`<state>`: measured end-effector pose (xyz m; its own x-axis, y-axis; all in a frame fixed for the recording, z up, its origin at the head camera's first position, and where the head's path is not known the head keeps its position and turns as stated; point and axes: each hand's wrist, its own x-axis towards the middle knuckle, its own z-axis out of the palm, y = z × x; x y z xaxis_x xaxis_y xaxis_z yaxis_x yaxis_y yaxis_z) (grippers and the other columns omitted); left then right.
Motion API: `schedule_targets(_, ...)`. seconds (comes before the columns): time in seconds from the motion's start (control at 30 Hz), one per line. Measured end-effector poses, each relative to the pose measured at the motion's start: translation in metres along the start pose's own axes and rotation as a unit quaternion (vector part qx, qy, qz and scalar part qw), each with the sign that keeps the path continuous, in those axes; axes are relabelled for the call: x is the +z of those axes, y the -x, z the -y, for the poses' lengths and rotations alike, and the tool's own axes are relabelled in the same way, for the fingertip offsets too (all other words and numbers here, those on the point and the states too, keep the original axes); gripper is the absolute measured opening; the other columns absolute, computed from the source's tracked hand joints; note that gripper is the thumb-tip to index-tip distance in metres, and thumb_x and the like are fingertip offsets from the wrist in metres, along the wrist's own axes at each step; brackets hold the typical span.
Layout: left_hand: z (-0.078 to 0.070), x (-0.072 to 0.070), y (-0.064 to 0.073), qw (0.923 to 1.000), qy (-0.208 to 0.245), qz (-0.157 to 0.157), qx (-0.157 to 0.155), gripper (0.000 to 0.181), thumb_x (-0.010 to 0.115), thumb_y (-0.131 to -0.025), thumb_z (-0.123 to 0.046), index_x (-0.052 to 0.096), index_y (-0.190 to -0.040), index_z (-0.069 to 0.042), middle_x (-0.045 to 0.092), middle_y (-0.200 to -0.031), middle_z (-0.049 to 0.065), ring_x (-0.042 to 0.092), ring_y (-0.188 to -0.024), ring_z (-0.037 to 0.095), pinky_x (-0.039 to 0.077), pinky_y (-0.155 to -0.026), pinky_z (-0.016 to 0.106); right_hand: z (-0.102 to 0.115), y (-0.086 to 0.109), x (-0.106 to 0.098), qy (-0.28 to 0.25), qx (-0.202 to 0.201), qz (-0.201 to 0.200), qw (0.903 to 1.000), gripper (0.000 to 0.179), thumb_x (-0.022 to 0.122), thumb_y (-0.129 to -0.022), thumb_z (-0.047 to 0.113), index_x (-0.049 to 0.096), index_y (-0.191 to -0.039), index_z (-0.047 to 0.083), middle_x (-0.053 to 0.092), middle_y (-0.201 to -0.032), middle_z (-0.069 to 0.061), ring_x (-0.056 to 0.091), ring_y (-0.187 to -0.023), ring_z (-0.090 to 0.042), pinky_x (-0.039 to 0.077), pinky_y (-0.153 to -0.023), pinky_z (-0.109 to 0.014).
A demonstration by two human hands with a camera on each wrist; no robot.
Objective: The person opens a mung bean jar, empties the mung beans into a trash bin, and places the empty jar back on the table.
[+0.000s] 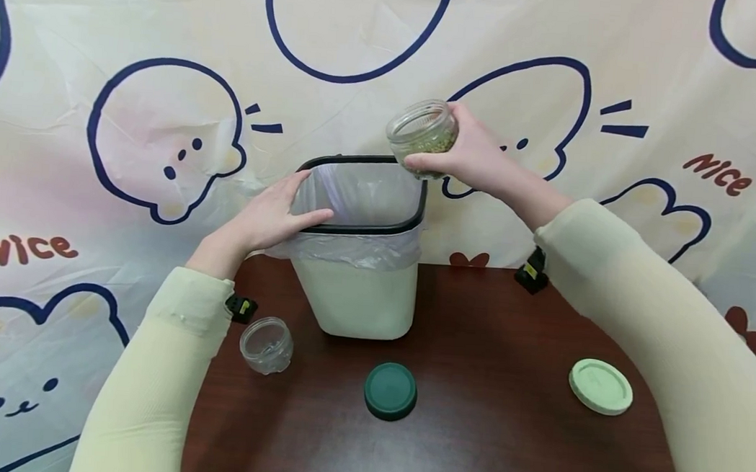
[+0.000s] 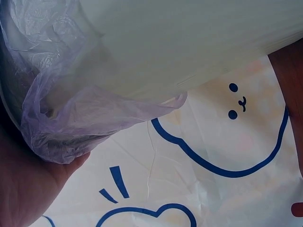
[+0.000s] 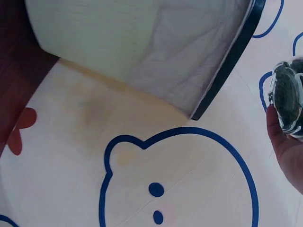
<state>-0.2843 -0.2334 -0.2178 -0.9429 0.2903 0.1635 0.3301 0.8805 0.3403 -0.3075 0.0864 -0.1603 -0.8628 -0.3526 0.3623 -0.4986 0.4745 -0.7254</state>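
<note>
At the upper middle of the head view, my right hand (image 1: pixel 477 152) grips an uncapped clear glass jar (image 1: pixel 421 139), tilted above the bin's right back corner. Small green bits fill its lower part; I cannot tell what they are. The right wrist view shows the jar (image 3: pixel 286 97) at its right edge. My left hand (image 1: pixel 272 215) rests on the left side of the bin's black rim (image 1: pixel 368 230), thumb and index finger extended; its other fingers are hidden. The pale bin (image 1: pixel 367 300) stands upright, lined with a thin translucent plastic bag (image 1: pixel 358 249) folded over the rim.
A small clear jar (image 1: pixel 266 345) stands on the dark brown table (image 1: pixel 469 444), left of the bin. A dark green lid (image 1: pixel 391 391) lies in front, and a light green lid (image 1: pixel 600 387) lies at the right. Behind hangs a cartoon-printed cloth (image 1: pixel 365 19).
</note>
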Motion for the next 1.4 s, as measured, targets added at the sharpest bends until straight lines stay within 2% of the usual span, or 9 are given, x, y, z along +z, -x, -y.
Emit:
schedule_targets(0.1, 0.001, -0.001, 0.0, 1.0, 0.0, 0.0, -0.004, 0.099, 0.049, -0.087, -0.069, 0.009, -0.156, -0.011, 0.013, -0.16, 0.016, 0.012, -0.145, 0.033, 0.013, -0.113, 0.054, 0.006, -0.011, 0.008, -0.007, -0.016, 0.01, 0.9998, 0.089, 0.081, -0.076, 0.038, 0.032, -0.143, 0.008, 0.048, -0.131, -0.007, 0.048, -0.116, -0.018, 0.042, -0.095, -0.038)
schedule_targets(0.37, 0.003, 0.001, 0.0, 1.0, -0.001, -0.005, -0.006, 0.1, 0.049, -0.087, -0.071, 0.011, -0.156, -0.011, 0.014, -0.159, 0.016, 0.013, -0.145, 0.033, 0.014, -0.113, 0.054, 0.013, -0.033, 0.02, -0.03, -0.035, 0.06, 0.9971, 0.086, 0.08, -0.078, 0.031, 0.029, -0.142, 0.004, 0.046, -0.131, -0.01, 0.047, -0.116, -0.019, 0.042, -0.095, -0.036)
schedule_targets(0.53, 0.003, 0.001, 0.001, 1.0, 0.0, -0.003, -0.003, 0.1, 0.049, -0.086, -0.071, 0.01, -0.156, -0.01, 0.014, -0.159, 0.016, 0.013, -0.145, 0.033, 0.014, -0.113, 0.054, 0.021, -0.046, 0.013, -0.007, -0.047, 0.086, 0.9951, 0.084, 0.079, -0.078, 0.027, 0.032, -0.141, 0.0, 0.048, -0.131, -0.013, 0.047, -0.117, -0.022, 0.04, -0.096, -0.035)
schedule_targets(0.93, 0.0, 0.001, -0.002, 1.0, 0.008, -0.001, 0.003, 0.099, 0.049, -0.087, -0.07, 0.01, -0.156, -0.012, 0.014, -0.16, 0.015, 0.013, -0.145, 0.032, 0.014, -0.113, 0.053, 0.036, -0.06, -0.011, 0.078, -0.023, 0.108, 0.9908, 0.088, 0.081, -0.077, 0.03, 0.03, -0.144, 0.004, 0.046, -0.137, -0.013, 0.047, -0.119, -0.024, 0.039, -0.1, -0.038)
schedule_targets(1.17, -0.001, -0.001, -0.002, 1.0, 0.006, -0.006, 0.004, 0.099, 0.05, -0.088, -0.069, 0.01, -0.156, -0.01, 0.015, -0.159, 0.015, 0.014, -0.145, 0.032, 0.014, -0.114, 0.052, 0.038, -0.062, -0.007, 0.113, -0.045, 0.136, 0.9832, 0.082, 0.082, -0.076, 0.025, 0.034, -0.139, 0.002, 0.048, -0.132, -0.015, 0.048, -0.113, -0.024, 0.042, -0.094, -0.036)
schedule_targets(1.4, 0.001, -0.001, -0.002, 1.0, 0.0, -0.002, -0.004, 0.1, 0.049, -0.087, -0.07, 0.009, -0.156, -0.01, 0.014, -0.159, 0.016, 0.013, -0.145, 0.032, 0.013, -0.113, 0.053, 0.042, -0.063, -0.001, 0.151, -0.057, 0.16, 0.9738, 0.081, 0.082, -0.076, 0.022, 0.035, -0.138, 0.001, 0.048, -0.132, -0.017, 0.049, -0.112, -0.026, 0.041, -0.093, -0.038)
